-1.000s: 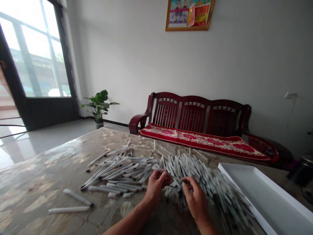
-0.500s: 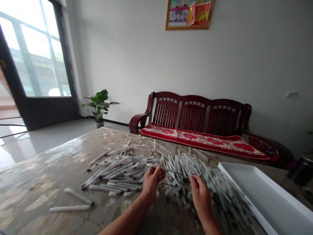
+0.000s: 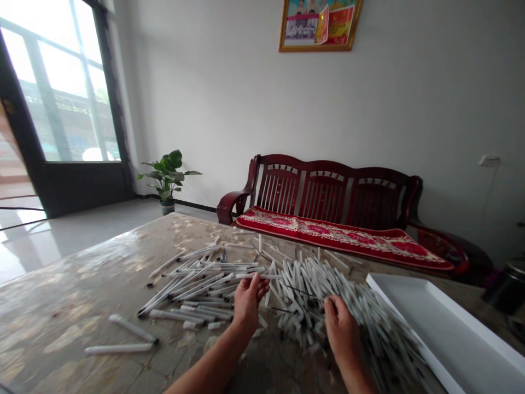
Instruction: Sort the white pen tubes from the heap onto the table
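Holding one white tube (image 3: 245, 276), one dark rod (image 3: 305, 293)

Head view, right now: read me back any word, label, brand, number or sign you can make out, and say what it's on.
No text can be read.
Framed picture on the wall: marks on its red sheet, too small and blurred to read.
Pile of white pen-like tubes: no lettering discernible.
White tube in the left hand: none discernible.
White tray: none visible.
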Motion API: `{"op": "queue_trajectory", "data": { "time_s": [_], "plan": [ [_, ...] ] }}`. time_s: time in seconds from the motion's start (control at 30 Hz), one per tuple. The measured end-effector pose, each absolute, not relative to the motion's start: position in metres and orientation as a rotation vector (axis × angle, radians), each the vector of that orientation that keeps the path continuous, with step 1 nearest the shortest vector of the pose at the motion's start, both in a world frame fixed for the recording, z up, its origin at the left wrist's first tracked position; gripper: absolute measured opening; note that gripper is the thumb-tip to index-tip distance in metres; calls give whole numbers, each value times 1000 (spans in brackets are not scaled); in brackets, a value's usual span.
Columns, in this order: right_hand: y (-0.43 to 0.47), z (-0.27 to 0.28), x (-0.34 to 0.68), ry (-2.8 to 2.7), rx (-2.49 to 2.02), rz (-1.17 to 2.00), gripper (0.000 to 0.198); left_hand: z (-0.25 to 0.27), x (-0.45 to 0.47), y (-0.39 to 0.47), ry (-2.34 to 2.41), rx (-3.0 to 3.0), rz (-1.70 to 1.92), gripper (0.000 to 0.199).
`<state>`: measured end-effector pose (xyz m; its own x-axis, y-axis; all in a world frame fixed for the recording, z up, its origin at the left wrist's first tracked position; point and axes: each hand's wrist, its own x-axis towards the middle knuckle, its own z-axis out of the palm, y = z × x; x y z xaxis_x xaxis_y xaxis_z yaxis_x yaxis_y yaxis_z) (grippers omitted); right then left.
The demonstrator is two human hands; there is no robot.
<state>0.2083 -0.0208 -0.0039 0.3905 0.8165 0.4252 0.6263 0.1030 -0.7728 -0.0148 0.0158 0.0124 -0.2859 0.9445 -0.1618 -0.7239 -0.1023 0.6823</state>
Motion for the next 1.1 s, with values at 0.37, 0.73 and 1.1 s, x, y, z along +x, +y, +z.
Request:
{"op": "queue_trajectory", "data": {
  "time_s": [0.37,0.73,1.1],
  "plan": [
    [-14,-7,213,-1158,-1568,215,47,13,1,4,772,507,1552,45],
    [-35,9,169,-1498,-1352,563,51,18,16,-15,711,802,1335,43],
    [-47,34,167,-1249,-1208,1425,52,30,-1,-9,542,803,1349,36]
  ]
}}
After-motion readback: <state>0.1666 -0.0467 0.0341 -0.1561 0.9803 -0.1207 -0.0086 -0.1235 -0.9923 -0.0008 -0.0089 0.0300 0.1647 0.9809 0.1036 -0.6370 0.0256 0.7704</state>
